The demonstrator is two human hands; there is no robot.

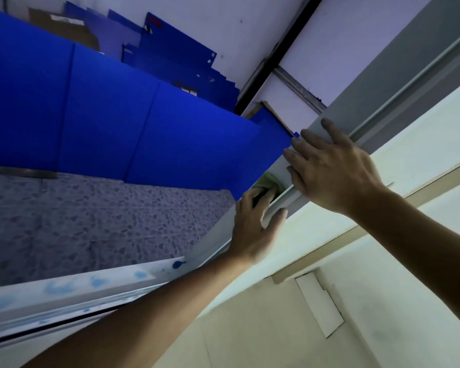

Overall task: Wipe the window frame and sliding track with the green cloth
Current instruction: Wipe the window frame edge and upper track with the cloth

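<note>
Pinched under my left hand [252,224] is the green cloth [268,181], fingers curled over it & pressing it into the sliding track [282,201] of the window frame [398,83]. Only a small crumpled bit of cloth shows past my fingertips [270,195]; the rest is hidden by the hand. Left thumb [276,216] lies apart from the fingers, on the near rail of the track. My right hand [329,168] is flat & spread wide w/ nothing in it, palm on the frame just beside the cloth, fingers pointing up-left toward the frame's end. Both forearms come in from the bottom & right edges. The frame runs diagonally from lower left to upper right. On its lower-left stretch there are blue paint smudges [96,282] and one darker blue blob [178,264]. Beyond the frame: blue panels [104,115] stacked edge to edge, more blue sheets [175,46] leaning on a pale wall behind them, and a speckled floor [91,221]. Right side of the frame is a pale greenish wall [316,328] w/ a white rectangular plate [320,304] on it.
</note>
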